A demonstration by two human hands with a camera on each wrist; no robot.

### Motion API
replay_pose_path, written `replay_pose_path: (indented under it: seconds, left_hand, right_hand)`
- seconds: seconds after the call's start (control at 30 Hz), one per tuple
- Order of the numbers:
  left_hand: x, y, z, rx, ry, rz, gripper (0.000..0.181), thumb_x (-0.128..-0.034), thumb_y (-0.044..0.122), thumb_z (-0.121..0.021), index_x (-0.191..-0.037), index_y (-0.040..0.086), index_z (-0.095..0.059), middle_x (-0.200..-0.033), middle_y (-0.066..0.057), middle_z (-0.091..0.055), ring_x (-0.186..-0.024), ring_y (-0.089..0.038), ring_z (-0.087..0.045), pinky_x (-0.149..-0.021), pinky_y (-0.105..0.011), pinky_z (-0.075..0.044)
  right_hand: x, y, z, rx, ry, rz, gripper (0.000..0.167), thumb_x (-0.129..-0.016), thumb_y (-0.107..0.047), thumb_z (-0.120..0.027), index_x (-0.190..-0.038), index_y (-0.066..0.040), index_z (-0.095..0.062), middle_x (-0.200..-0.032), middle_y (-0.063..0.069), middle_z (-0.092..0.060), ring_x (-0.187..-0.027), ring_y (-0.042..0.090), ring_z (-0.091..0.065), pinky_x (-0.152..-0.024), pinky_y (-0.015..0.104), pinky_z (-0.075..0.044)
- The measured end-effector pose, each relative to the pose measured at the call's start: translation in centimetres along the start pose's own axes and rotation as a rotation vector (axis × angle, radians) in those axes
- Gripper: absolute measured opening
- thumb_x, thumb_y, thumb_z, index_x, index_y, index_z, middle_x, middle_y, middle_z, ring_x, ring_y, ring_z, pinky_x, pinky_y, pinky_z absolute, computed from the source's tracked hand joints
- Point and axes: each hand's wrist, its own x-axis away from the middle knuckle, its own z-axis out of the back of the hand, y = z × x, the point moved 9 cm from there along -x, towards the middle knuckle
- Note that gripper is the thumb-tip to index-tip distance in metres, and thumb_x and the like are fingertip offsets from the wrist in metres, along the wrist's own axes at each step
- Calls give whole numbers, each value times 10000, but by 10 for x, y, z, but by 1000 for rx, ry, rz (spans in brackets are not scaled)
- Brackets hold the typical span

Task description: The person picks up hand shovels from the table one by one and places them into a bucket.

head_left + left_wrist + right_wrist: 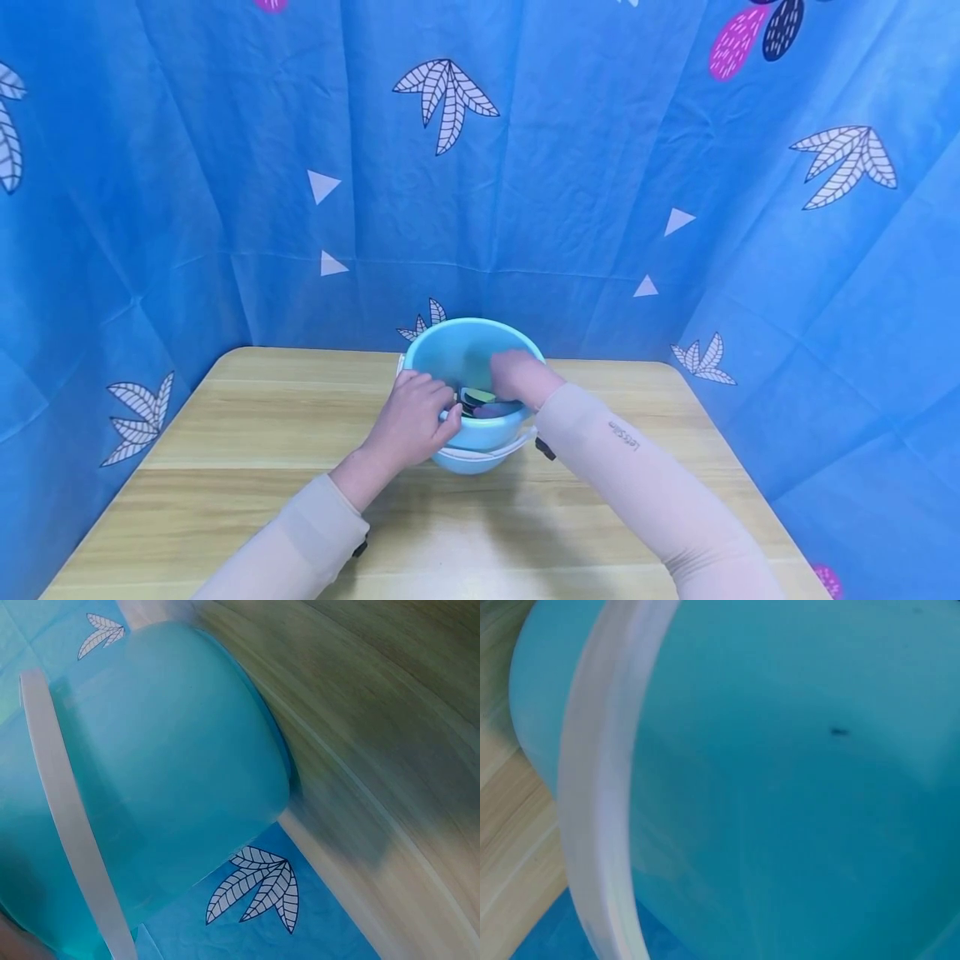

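Observation:
A turquoise bucket (pixel 450 346) stands toward the back of the table, tilted slightly toward me. My left hand (pixel 416 417) grips its near-left rim, fingers bent over the edge. Inside the rim is my right hand (pixel 519 377), reaching down; its fingertips are hidden. Several flat pieces lie in the bucket, among them a green piece (pixel 480 396) and a purple piece (pixel 497 410); their kind is unclear. Both wrist views show mainly the bucket's outer wall (pixel 187 750) and its pale handle (pixel 596 795), hanging down around the side. Neither wrist view shows what the fingers do inside.
The wooden table (pixel 285 417) has rounded far corners and spreads to both sides of the bucket. A blue curtain (pixel 570 167) printed with leaves and triangles hangs close behind the table and along both sides.

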Motion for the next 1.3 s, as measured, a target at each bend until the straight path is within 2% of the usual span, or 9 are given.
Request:
replay_pose_path:
  seconds: [0.2,0.43,0.7,0.8,0.93,1.07,1.17,1.3]
  left_hand:
    - [0,0,0,3,-11,1,272,-941,344,-473,-734,203,-577,-681,92,-505,-720,-134,-463,-852,-419,-382]
    - [0,0,2,5,-26,4,266,-942,338,-479,-731,206,-573,-686,93,-510,-712,-135,-459,-848,-420,-383]
    - [-1,-1,1,9,-65,23,241,-947,326,-515,-749,211,-590,-696,105,-512,-732,-120,-460,-858,-410,-381]
    - [-2,-2,2,12,-72,25,230,-946,319,-537,-748,214,-590,-691,110,-507,-730,-116,-462,-859,-411,-385]
    - [-3,-3,3,16,-86,31,234,-949,329,-538,-747,222,-591,-690,119,-505,-726,-110,-463,-853,-403,-384]
    - [-3,-4,1,13,-114,45,252,-959,357,-516,-763,226,-603,-702,122,-515,-739,-108,-469,-858,-389,-381]
    - [-3,-4,1,19,-127,53,246,-960,356,-527,-770,224,-611,-708,121,-524,-747,-110,-479,-871,-392,-382]
    - [-4,-4,1,27,-137,58,256,-962,365,-517,-763,229,-604,-701,126,-517,-747,-109,-481,-872,-391,-379]
  right_hand:
    - [7,1,8,16,9,18,75,-963,-147,-612,-926,-83,-607,-856,65,-602,-763,202,-536,-747,345,-472]
    - [17,2,18,39,31,22,208,-886,-251,-747,-929,-91,-621,-875,60,-602,-800,206,-534,-793,355,-475]
    - [29,10,28,-11,92,15,108,-957,-169,-635,-995,-67,-637,-872,64,-604,-784,214,-554,-789,371,-508]
    - [34,13,32,-38,127,19,93,-975,-135,-586,-936,-71,-641,-795,55,-571,-743,209,-534,-740,354,-499]
    - [41,14,35,-56,183,59,197,-976,-161,-593,-792,-95,-616,-679,32,-494,-649,192,-482,-644,328,-454]
    - [49,15,34,-109,257,104,237,-965,-194,-631,-745,-110,-603,-645,15,-497,-617,184,-484,-628,327,-456]
    - [57,14,33,-137,339,137,233,-958,-186,-648,-743,-106,-603,-644,16,-519,-619,190,-501,-644,341,-474]
    - [66,14,30,-125,470,185,248,-952,-170,-666,-726,-103,-588,-631,7,-509,-599,179,-493,-625,337,-473]
